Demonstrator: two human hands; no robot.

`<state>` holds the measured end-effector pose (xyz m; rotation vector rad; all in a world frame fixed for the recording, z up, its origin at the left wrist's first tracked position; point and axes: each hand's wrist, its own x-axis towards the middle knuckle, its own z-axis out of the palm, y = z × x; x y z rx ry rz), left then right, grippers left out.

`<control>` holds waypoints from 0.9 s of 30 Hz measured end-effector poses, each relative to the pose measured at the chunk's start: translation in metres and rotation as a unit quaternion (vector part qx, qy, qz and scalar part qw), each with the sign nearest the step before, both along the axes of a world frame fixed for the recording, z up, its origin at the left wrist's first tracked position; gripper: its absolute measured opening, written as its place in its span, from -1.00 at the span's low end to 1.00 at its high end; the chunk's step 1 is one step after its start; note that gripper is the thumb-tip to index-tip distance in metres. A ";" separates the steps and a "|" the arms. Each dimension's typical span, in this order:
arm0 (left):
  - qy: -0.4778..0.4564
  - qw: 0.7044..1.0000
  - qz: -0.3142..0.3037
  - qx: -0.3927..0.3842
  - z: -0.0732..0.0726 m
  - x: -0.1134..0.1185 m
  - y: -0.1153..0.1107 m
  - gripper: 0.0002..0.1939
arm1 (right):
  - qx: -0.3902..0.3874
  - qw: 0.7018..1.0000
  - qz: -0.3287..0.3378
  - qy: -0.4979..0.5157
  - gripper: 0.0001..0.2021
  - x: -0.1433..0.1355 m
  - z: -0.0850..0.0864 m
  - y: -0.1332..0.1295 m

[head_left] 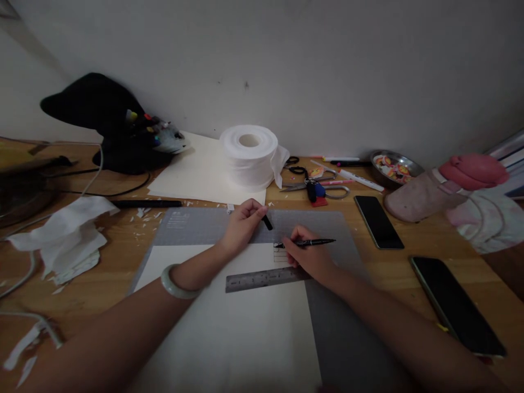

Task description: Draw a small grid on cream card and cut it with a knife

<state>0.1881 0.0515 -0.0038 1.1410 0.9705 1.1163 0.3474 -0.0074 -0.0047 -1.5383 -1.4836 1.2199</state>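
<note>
While right hand holds pen, ruler lies partly hidden.

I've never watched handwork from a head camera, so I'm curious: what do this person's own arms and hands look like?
The left hand and right hand wear no gloves, and no sleeves show. A smooth, rounded, pale grey-green bangle circles the left forearm; the right forearm shows no jewellery. Neither has cables or clear markings.

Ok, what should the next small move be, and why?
I'd probably make a short stroke inside the ruled box: the right hand holds the black pen with its tip at that box on the paper, and the metal ruler lies apart from the tip.
</note>
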 end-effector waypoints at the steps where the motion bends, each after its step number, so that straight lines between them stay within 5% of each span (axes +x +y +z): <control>1: 0.003 1.000 -0.001 0.000 0.001 0.000 0.000 -0.69 | 0.000 1.000 -0.001 0.000 -0.79 0.000 0.000 0.000; 27: -0.007 1.000 -0.008 0.012 0.002 0.001 -0.002 -0.72 | -0.003 1.000 0.006 -0.006 -0.80 0.000 0.000 0.000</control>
